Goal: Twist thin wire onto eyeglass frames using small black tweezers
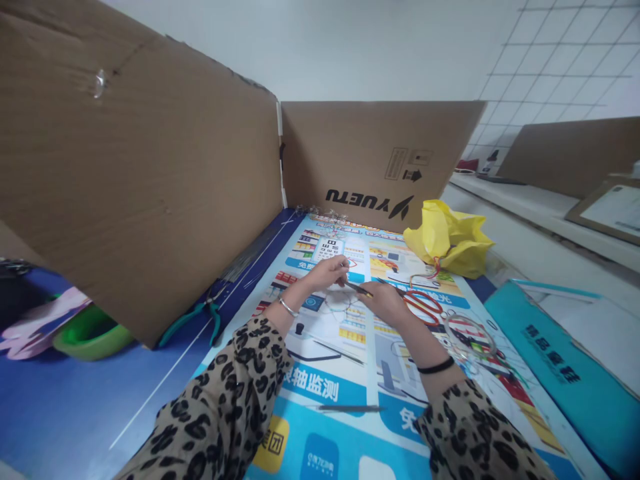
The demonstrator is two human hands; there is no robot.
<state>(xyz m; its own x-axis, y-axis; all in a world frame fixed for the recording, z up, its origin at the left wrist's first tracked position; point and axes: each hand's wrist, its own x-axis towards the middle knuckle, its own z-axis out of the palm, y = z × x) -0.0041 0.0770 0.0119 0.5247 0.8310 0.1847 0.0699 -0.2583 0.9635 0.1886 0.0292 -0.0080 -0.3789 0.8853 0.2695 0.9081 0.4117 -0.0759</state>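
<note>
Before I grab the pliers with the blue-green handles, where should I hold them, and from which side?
I'd hold the pliers around both handles, reaching down from the side nearest you. The handles spread apart toward you and the metal end points away. The cardboard stands close on their left, so that side looks tighter.

Your left hand pinches something too small to make out | your right hand holds a slim metal tool reaching your left fingertips | red-handled scissors lie just beside your right hand
</note>
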